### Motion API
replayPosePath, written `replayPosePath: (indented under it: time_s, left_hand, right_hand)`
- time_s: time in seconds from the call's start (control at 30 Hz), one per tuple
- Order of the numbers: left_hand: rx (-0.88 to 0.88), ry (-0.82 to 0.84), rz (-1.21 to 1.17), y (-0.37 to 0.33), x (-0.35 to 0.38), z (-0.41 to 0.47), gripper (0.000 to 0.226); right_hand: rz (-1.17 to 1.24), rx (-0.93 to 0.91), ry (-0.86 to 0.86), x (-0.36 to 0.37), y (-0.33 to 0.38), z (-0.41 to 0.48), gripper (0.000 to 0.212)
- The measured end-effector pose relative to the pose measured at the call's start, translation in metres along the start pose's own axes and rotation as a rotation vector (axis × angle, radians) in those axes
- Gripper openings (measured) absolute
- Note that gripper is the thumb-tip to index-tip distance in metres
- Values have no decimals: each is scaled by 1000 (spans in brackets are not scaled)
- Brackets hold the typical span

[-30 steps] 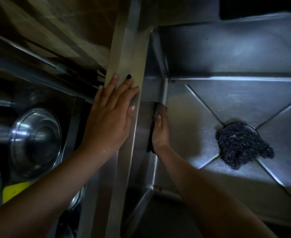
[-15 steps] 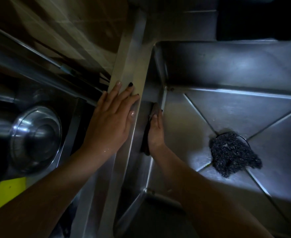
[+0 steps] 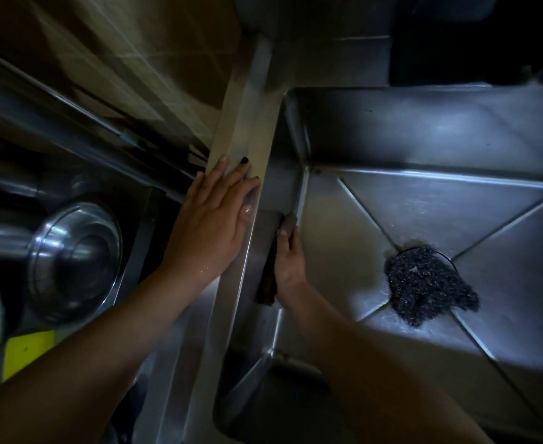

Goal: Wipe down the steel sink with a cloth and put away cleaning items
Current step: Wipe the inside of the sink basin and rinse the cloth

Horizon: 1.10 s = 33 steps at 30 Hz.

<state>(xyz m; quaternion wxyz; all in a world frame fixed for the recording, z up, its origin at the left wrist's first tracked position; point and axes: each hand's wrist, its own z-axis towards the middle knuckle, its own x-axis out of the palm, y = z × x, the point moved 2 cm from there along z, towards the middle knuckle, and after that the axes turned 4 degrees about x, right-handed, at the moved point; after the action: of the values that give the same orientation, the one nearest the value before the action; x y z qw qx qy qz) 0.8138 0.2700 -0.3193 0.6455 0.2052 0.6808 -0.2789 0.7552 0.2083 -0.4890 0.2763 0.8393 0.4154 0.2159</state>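
The steel sink point(image 3: 440, 133) fills the right of the dim view. My right hand point(image 3: 291, 261) is inside it and presses a dark cloth point(image 3: 268, 283) flat against the sink's left inner wall, fingers pointing away from me. My left hand point(image 3: 212, 219) lies flat with fingers together on the steel rim strip point(image 3: 247, 116) that runs along the sink's left side. A dark steel-wool scrubber point(image 3: 427, 286) lies over the drain on the sink floor.
Left of the rim, a second basin holds steel vessels, one a round lidded pot point(image 3: 74, 261). A yellow item point(image 3: 28, 354) shows at the lower left. A dark shape point(image 3: 475, 40) stands behind the sink at the top right.
My right hand and the cloth have shifted slightly along the left wall, back toward me. The head has tilted, so the sink sits lower in view. My left hand stays on the rim.
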Motion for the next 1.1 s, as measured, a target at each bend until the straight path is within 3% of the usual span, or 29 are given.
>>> replayPosePath:
  time_s: [0.13, 0.27, 0.53, 0.63, 0.77, 1.1]
  left_hand:
    - [11, 0, -8, 2, 2, -1, 53]
    - [12, -7, -23, 3, 3, 0, 49]
    - [28, -26, -80, 3, 2, 0, 47]
    - [34, -51, -167, 4, 1, -1, 34]
    - [-67, -102, -493, 3, -13, -14, 27]
    - [45, 55, -325, -4, -16, -80, 34]
  right_hand:
    - [49, 118, -24, -11, 3, -1, 49]
    - [295, 234, -17, -15, 1, -12, 45]
    - [472, 289, 66, -30, 8, -48, 35]
    - [476, 260, 65, -41, 18, -65, 37]
    - [519, 218, 124, -47, 19, -87, 44]
    - [383, 74, 139, -28, -3, -146, 40]
